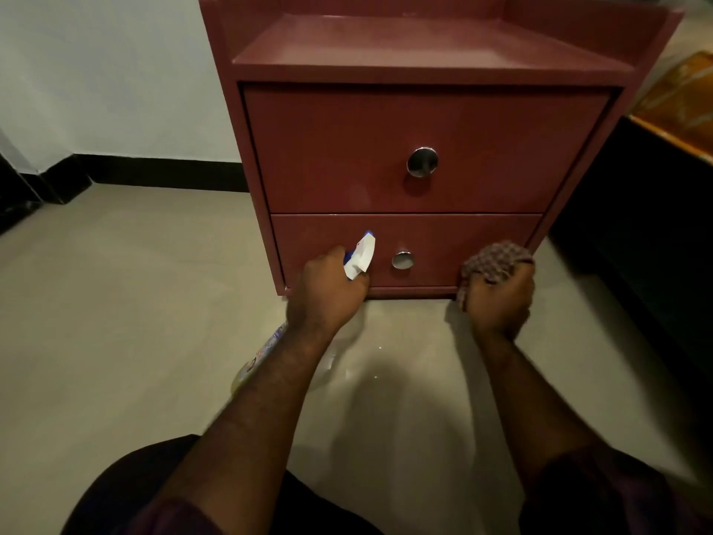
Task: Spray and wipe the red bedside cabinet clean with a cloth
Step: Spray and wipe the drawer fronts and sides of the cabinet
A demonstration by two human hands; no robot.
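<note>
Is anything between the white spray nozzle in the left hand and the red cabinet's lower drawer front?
Nothing visible stands between them. The left hand grips the white and blue spray bottle, whose nozzle faces the bare lower drawer front; the round metal knob lies just right of it.

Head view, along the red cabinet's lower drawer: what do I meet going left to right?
left hand → white-and-blue plastic spray bottle it grips → round silver drawer knob → brown checked cloth, bunched in the right hand
</note>
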